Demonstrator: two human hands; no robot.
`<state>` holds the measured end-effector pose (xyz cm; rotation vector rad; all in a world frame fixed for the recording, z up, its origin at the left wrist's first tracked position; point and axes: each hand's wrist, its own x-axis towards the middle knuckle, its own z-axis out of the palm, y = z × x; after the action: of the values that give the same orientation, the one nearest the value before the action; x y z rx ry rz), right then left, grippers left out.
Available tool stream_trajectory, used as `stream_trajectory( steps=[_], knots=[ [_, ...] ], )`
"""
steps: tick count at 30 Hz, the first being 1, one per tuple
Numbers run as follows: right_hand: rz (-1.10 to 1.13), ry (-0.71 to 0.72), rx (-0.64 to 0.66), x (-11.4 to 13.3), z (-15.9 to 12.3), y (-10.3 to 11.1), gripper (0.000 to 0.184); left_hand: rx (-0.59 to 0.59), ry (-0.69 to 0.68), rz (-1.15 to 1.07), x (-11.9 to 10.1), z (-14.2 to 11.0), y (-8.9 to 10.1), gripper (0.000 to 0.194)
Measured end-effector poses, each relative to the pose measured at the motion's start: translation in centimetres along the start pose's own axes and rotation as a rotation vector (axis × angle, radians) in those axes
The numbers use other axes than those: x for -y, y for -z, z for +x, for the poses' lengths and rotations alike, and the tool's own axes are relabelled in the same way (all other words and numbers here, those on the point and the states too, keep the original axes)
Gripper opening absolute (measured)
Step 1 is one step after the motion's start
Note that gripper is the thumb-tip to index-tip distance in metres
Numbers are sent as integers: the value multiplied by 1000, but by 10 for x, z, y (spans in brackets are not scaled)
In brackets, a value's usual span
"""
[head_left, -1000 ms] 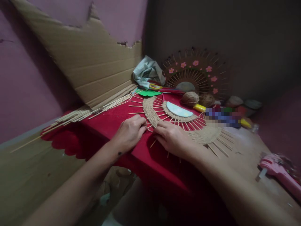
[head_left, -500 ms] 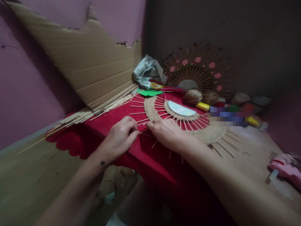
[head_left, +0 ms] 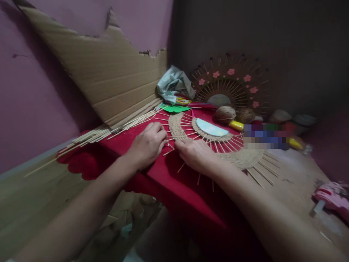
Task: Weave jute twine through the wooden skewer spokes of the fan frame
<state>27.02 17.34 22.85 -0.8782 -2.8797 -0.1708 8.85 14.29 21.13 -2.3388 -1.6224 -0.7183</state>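
A half-round fan of thin wooden sticks lies on the red cloth, with a twine-woven outer band (head_left: 176, 125), a woven inner band and a pale blue half-disc (head_left: 211, 127) at its centre. My left hand (head_left: 149, 143) is closed in a pinch beside the stick tips on the fan's near left; what sits between its fingertips is too small to make out. Curled over the band's near edge, my right hand (head_left: 195, 153) grips the woven fan, its fingertips partly hidden. A tiny whitish bit (head_left: 168, 145) shows between the hands.
Loose sticks (head_left: 128, 124) lie along the torn cardboard (head_left: 122, 80) at left. Behind the fan are twine balls (head_left: 225, 114), a crumpled cloth (head_left: 174, 83), a green piece (head_left: 174, 108) and a flowered fan (head_left: 230, 80). A pink glue gun (head_left: 331, 196) rests at right.
My left hand has moved slightly up and right, closer to the right hand, and its fingers have turned inward. My right hand stays at the band. The view has shifted a little.
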Motion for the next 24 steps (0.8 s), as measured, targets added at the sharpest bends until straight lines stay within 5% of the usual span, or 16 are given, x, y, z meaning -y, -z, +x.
stream_trajectory(
  steps=[6, 16, 24],
  knots=[
    [369, -126, -129, -13, -3, -4, 13, 253, -25, -78, 16, 40, -8, 11],
    [275, -114, -110, -5, -5, -7, 24, 187, 118, -158, 20, 37, -12, 14],
    [523, -239, -201, -7, -4, -11, 56, 186, 93, -65, 25, 36, -22, 22]
  ],
)
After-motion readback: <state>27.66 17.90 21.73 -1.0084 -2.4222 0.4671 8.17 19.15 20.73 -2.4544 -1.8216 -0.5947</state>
